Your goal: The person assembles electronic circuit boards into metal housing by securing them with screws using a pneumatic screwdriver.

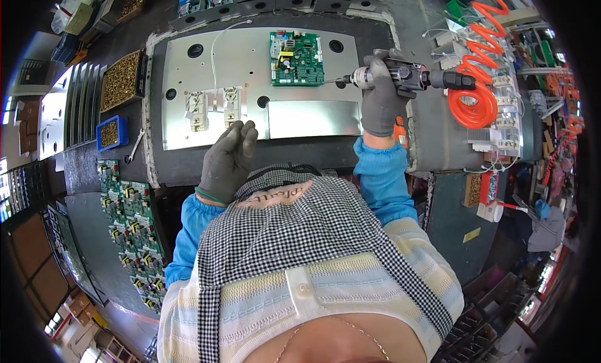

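Note:
My right hand point(383, 103), in a grey glove, is wrapped round a pneumatic screwdriver point(407, 77) held on its side. Its thin bit points left, toward the lower right corner of a green circuit board point(297, 59). That board lies on a shiny metal plate point(250, 46). My left hand point(229, 161), also gloved, has its fingertips pinched together just below two pale rectangular modules point(196, 112) on the plate; whatever they hold is hidden. A white cable point(213, 56) runs up from between the modules. Right of them a raised bright metal panel point(313, 119) lies on the plate.
An orange coiled air hose point(474, 106) hangs at the right. On the left stand a tray of brass fasteners point(121, 81), a blue bin point(111, 134) of similar parts and a wrench point(134, 145). Several more circuit boards point(133, 231) lie lower left. Dark housings point(294, 1) line the back.

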The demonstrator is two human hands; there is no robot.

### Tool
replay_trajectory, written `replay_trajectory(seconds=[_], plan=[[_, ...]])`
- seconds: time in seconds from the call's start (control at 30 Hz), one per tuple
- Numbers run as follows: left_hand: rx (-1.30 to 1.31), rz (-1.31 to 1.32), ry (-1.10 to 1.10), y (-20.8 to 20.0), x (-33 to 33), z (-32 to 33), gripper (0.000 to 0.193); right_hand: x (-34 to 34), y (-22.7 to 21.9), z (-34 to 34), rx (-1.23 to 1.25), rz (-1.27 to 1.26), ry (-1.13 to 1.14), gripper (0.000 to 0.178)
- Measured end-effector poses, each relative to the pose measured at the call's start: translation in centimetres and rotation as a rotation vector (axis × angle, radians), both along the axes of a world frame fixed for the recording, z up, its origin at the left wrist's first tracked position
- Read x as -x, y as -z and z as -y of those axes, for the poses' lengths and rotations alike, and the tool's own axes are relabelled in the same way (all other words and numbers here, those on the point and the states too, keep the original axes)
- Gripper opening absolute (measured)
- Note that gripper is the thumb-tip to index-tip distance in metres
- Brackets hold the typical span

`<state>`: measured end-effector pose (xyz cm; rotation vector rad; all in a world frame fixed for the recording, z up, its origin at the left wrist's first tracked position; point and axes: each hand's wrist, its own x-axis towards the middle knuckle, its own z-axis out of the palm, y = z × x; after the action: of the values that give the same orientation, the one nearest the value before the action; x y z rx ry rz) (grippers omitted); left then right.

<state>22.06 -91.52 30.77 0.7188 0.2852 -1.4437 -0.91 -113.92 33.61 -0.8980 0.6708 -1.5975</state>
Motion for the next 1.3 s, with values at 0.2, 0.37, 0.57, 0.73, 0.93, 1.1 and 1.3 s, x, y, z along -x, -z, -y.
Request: replay_trajectory(seconds=[0.2,0.37,0.57,0.73,0.93,1.1,1.3], plan=[[0.017,0.042,0.074,0.1,0.0,0.5,0.032,-0.2,0.2,0.0,0.024,-0.066,-0.025,0.044],[-0.059,0.202,0.085,0.1,0.7,1.0,0.034,-1.1,-0.6,0.3,0.037,-0.068,-0.112,0.045],[-0.07,0.162,0.099,0.0,0.8,1.6,0.035,-2.3,-0.9,2.8,0.018,-0.119,-0.251,0.044],[-0.064,0.157,0.092,0.4,0.7,1.7,0.031,-2.6,-0.6,2.9,0.03,-0.187,-0.283,0.041],[-0.077,0.15,0.074,0.0,1.1,1.5,0.032,-2.7,-0.9,2.6,0.034,-0.107,-0.314,0.034],[-0.041,0.243,0.21,-1.6,2.3,2.7,0.04,-2.6,-8.3,-1.7,0.155,0.029,-0.372,0.027],[0.003,0.296,0.253,-1.3,2.4,2.4,0.034,-4.0,-8.7,-5.2,0.178,0.124,-0.49,0.039]])
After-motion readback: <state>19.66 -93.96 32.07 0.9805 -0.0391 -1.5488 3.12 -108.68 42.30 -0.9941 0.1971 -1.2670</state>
